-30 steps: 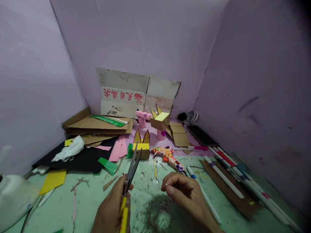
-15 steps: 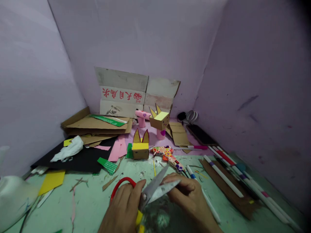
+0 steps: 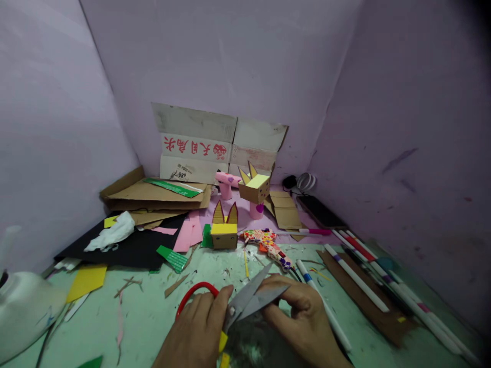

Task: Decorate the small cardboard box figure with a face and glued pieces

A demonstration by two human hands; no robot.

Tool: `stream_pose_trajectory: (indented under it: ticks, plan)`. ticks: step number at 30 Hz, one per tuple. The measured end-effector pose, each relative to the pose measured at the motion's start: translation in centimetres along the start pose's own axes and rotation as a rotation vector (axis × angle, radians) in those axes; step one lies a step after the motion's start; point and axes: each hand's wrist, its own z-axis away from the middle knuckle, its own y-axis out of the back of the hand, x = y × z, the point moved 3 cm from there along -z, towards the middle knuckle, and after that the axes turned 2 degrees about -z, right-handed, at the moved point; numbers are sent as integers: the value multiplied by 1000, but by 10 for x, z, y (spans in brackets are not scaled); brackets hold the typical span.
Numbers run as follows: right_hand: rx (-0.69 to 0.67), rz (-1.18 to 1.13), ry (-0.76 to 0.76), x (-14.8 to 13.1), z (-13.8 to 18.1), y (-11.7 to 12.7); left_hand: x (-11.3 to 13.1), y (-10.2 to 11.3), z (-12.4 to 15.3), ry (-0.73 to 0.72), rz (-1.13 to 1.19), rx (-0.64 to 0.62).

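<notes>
My left hand [image 3: 195,327] is wrapped round the scissors [image 3: 242,301] near their pivot, with the red handle loop showing behind the fingers. The grey blades point up and right, partly spread. My right hand [image 3: 299,317] has its thumb and fingers closed about the lower blade near its tip; whether anything small is pinched there I cannot make out. Bits of yellow paper [image 3: 223,341] show beside my left hand. Beyond the blades stand a small cardboard box with yellow top and pointed ears [image 3: 224,237] and a flower-patterned glue gun [image 3: 268,245].
A second eared box [image 3: 255,188] rests on a pink tube. Markers [image 3: 356,278] and a brown cardboard strip [image 3: 368,301] lie right. Flat cardboard [image 3: 164,197], black paper [image 3: 146,250] and a white bottle [image 3: 28,312] are left. A phone [image 3: 320,212] lies by the right wall.
The whole view has shifted slightly, with things sitting a little further right. Both hands keep nearly the same place on the scissors.
</notes>
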Motion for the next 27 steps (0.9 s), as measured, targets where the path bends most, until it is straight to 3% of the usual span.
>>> stream_pose_trajectory:
  ticks: [10,19,27]
  plan:
    - [-54,25,83,-6,-3,2,4,5,-2,27,-86,-67]
    - [-27,21,50,-2,-2,1,3,6,-1,24,-111,-141]
    - [42,16,110,-1,-1,4,4,9,-1,42,-115,-120]
